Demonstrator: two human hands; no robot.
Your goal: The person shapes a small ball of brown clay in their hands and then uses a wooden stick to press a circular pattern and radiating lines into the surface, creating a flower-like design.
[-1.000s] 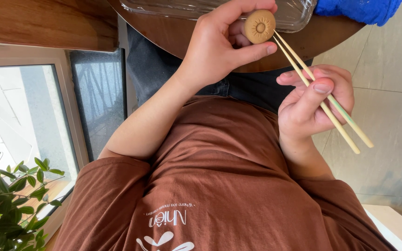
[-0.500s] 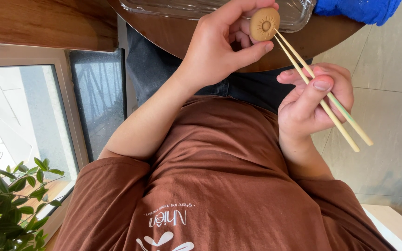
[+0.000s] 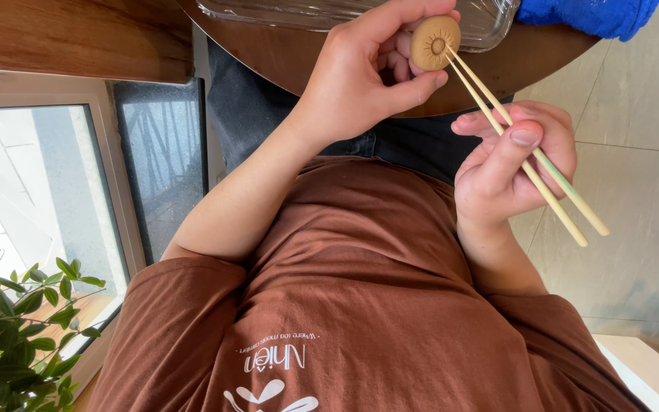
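Since the earlier frames little changes: the round tan disc (image 3: 435, 43) sits a touch closer to the table's edge, and the chopstick tips press at its dark centre as before.

The largest thing near the fingers is the round brown wooden table (image 3: 299, 57), lying just beyond both hands, its curved rim passing directly behind the disc. On it, a clear glass tray (image 3: 490, 23) stands just past the fingertips, and a blue cloth (image 3: 589, 14) lies beyond the right hand's side. Below the hands, toward the person, spreads the brown shirt (image 3: 360, 305), with dark trousers between it and the table rim. Out past the left forearm are a window and a leafy green plant (image 3: 9, 336); past the right hand is pale tiled floor, open room.

The left hand (image 3: 360, 80) curls around the disc, thumb beneath and fingers (image 3: 390, 15) over its top, holding it upright facing the camera. The right hand (image 3: 512, 164) grips a pair of pale chopsticks (image 3: 528, 152) with fingers closed around them, thumb laid across, tips meeting the disc.
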